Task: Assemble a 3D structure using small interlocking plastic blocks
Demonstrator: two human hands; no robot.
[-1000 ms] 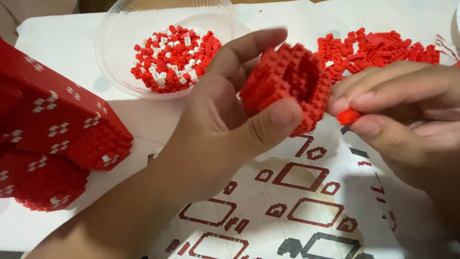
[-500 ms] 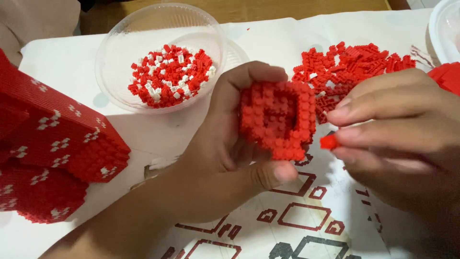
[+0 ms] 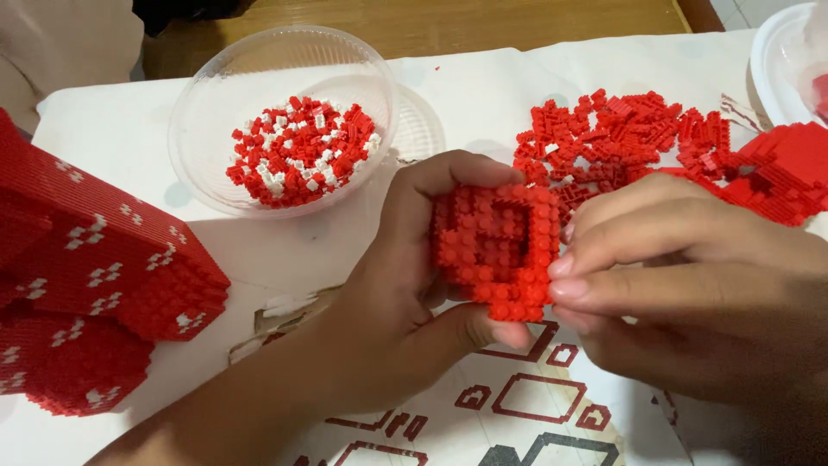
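My left hand point(image 3: 405, 293) is gripping the red brick block point(image 3: 496, 250); my right hand point(image 3: 690, 285) has its fingertips point(image 3: 565, 289) pressed together against the block's edge.

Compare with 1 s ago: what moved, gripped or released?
The left hand turned the red brick assembly so its studded face points up at the camera. The right hand brought its small red piece, visible earlier, against the assembly's right edge; its fingertips now touch there and the piece is hidden. The clear bowl, loose brick pile and large red model stayed put.
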